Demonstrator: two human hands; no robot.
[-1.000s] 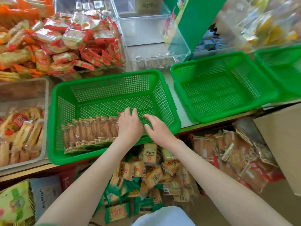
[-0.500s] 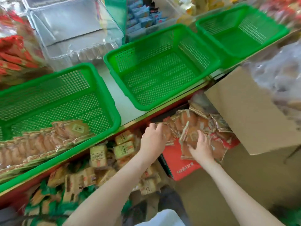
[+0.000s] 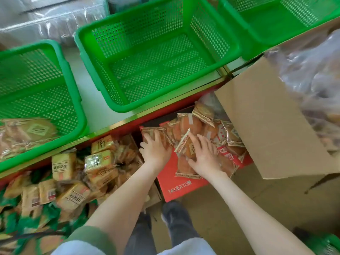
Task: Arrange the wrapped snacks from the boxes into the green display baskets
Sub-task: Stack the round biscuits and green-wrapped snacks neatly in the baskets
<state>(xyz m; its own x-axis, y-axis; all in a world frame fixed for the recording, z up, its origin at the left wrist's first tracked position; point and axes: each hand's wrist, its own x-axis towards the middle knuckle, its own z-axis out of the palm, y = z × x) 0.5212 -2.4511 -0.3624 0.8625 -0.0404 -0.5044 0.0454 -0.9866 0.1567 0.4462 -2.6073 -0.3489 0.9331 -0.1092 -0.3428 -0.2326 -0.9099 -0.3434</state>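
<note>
Brown wrapped snacks (image 3: pixel 196 124) lie heaped in a red box (image 3: pixel 176 186) below the shelf edge. My left hand (image 3: pixel 156 150) rests on the packets at the heap's left side, fingers laid forward. My right hand (image 3: pixel 204 155) lies spread over the packets to the right. One packet (image 3: pixel 182 142) stands on edge between the two hands. The left green basket (image 3: pixel 73 100) holds a row of the same snacks (image 3: pixel 33 131) along its near side. The middle green basket (image 3: pixel 117 105) and the right green basket (image 3: pixel 276 21) hold nothing.
A tall cardboard box (image 3: pixel 266 126) stands right of the red box, with a clear bag of snacks (image 3: pixel 312 80) on top. Yellow-brown packets (image 3: pixel 73 181) fill another box at lower left. Clear plastic bins (image 3: pixel 46 15) sit behind the baskets. My feet are on the floor below.
My hands left the left basket, where they had been at the snack row, and moved down right into the red box. Both now rest on its packets, closer together.
</note>
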